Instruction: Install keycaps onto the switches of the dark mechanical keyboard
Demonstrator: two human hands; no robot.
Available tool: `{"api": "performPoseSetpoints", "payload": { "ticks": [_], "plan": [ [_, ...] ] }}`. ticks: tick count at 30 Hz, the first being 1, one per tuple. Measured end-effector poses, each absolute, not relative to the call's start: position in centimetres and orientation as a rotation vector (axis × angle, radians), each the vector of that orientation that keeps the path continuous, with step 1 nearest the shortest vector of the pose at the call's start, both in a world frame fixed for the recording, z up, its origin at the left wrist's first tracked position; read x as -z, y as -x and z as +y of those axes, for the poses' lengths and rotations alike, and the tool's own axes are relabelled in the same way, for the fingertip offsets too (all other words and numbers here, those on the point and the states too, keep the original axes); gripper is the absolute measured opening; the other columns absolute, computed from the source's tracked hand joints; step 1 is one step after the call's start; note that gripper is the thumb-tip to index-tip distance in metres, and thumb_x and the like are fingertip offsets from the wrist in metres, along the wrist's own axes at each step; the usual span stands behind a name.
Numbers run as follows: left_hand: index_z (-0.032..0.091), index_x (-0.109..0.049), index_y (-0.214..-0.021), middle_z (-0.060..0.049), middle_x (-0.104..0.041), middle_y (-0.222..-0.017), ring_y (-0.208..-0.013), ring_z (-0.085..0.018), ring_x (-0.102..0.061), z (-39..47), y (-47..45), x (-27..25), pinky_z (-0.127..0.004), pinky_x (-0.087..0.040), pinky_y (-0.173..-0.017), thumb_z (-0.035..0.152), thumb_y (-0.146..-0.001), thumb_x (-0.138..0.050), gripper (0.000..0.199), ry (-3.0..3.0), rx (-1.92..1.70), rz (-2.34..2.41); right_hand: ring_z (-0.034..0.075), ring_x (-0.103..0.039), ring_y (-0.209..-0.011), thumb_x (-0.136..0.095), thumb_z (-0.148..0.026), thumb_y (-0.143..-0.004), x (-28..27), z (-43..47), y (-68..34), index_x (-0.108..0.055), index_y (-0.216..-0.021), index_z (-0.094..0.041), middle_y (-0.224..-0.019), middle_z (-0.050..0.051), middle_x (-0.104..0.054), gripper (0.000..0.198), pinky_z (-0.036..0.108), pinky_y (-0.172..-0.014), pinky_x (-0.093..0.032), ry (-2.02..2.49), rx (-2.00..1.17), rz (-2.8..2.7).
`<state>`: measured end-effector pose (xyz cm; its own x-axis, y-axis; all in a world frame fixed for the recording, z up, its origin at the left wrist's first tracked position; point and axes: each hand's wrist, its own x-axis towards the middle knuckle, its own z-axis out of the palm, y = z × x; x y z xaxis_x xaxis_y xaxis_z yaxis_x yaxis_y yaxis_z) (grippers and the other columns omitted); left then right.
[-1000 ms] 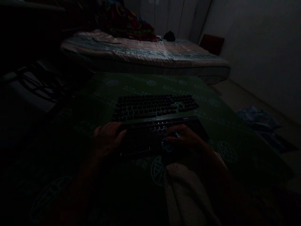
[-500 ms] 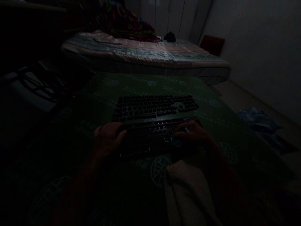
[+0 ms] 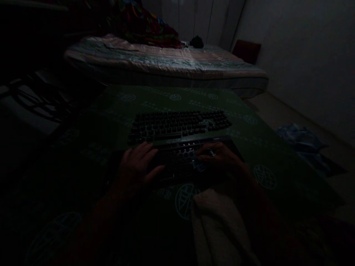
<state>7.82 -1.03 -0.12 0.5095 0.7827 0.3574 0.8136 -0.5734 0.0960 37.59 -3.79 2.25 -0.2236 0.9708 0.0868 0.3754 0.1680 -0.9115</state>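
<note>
Black keyboard base beneath both my hands.
My left grip, spread, should brace its end; right grip curled, contents too dark to tell.

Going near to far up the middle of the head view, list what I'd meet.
Cloth → keyboard → loose keys → bed → pale panels.

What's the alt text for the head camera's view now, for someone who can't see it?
A person's left hand and right hand are over a dark keyboard in dim light; what the right may hold is unclear. Keycaps lie beyond it on a green table, a cloth nearer, a bed behind.
</note>
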Motion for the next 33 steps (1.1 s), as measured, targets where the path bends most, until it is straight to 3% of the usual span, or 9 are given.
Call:
{"api": "performPoseSetpoints", "payload": {
  "ticks": [15,21,33],
  "plan": [
    [0.02,-0.054,-0.121,-0.015,-0.052,-0.136,-0.128,-0.033,-0.045,-0.7,-7.8,0.7,-0.053,-0.035,-0.103,0.053,-0.082,-0.049,0.052,2.689,0.503,-1.487,0.012,-0.056,-0.061,-0.072,-0.038,-0.07,-2.6,-3.8,-38.5,-0.071,-0.074,-0.015,-0.067,0.002,-0.066,0.023,0.024,-0.057,-0.045,1.348,-0.984,-1.658],
    [0.019,-0.053,-0.124,-0.016,-0.05,-0.137,-0.13,-0.034,-0.043,-0.8,-7.8,0.9,-0.054,-0.034,-0.104,0.059,-0.079,-0.05,0.06,2.669,0.479,-1.511,0.01,-0.054,-0.057,-0.074,-0.036,-0.067,-3.0,-4.0,-38.7,-0.071,-0.073,-0.014,-0.064,0.001,-0.064,0.023,0.023,-0.054,-0.043,1.323,-1.179,-1.75],
    [0.019,-0.053,-0.125,-0.017,-0.047,-0.14,-0.131,-0.037,-0.041,-1.1,-8.1,0.5,-0.058,-0.031,-0.105,0.062,-0.071,-0.058,0.07,2.685,0.453,-1.528,0.012,-0.057,-0.058,-0.075,-0.037,-0.067,-2.7,-4.4,-38.0,-0.072,-0.075,-0.015,-0.066,0.002,-0.066,0.023,0.023,-0.053,-0.044,1.392,-1.201,-1.666]
  ]
}}
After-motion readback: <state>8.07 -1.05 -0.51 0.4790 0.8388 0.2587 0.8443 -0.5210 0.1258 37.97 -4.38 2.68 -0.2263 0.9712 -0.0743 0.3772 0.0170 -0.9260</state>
